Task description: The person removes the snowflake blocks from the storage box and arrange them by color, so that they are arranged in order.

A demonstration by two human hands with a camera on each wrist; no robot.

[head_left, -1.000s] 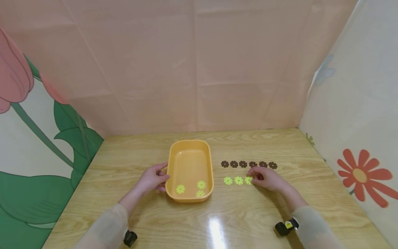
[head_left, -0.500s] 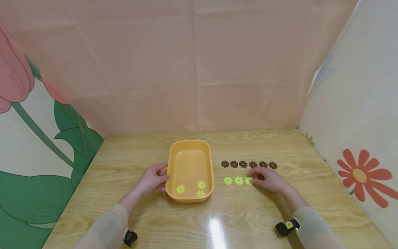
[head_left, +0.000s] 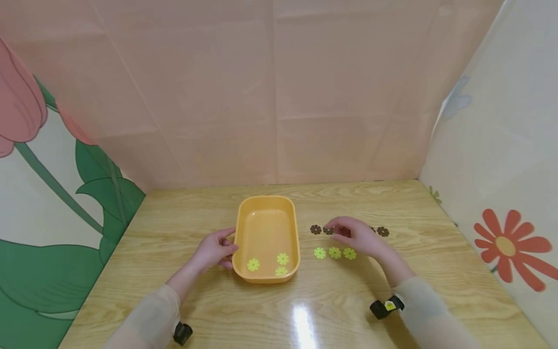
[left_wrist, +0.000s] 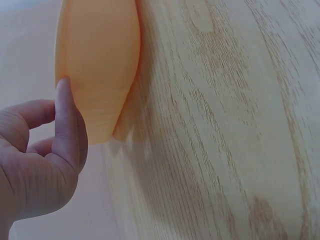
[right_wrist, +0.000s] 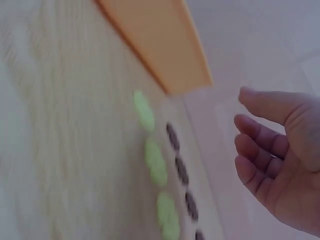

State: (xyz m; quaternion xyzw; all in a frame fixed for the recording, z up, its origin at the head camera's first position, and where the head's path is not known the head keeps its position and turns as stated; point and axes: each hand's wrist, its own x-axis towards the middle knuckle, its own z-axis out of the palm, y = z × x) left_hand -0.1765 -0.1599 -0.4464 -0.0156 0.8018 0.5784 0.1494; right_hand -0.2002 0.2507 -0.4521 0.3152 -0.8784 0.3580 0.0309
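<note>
My left hand point(head_left: 213, 249) holds the left side of an orange plastic tray point(head_left: 266, 232), its thumb at the rim. In the left wrist view, the fingers meet the tray's outer wall point(left_wrist: 100, 60). Inside the tray lie three yellow-green notched snowflake discs point(head_left: 253, 264). To its right, three more yellow-green discs point(head_left: 334, 253) form a row, with a row of brown notched discs point(head_left: 316, 230) behind them. My right hand point(head_left: 359, 237) hovers over the brown row and hides part of it. Its fingers are loosely bent, and the right wrist view shows nothing between them.
The wooden table point(head_left: 235, 315) bears the tray and both rows. A pink sheet point(head_left: 270, 97) hangs behind it. Walls with painted flowers stand at left and right. A black wrist camera point(head_left: 381, 309) sits on the right forearm.
The right hand has lifted off the rightmost yellow-green disc of the row and moved left and away over the brown discs. That disc stays in the row. The left hand and tray stay put.
</note>
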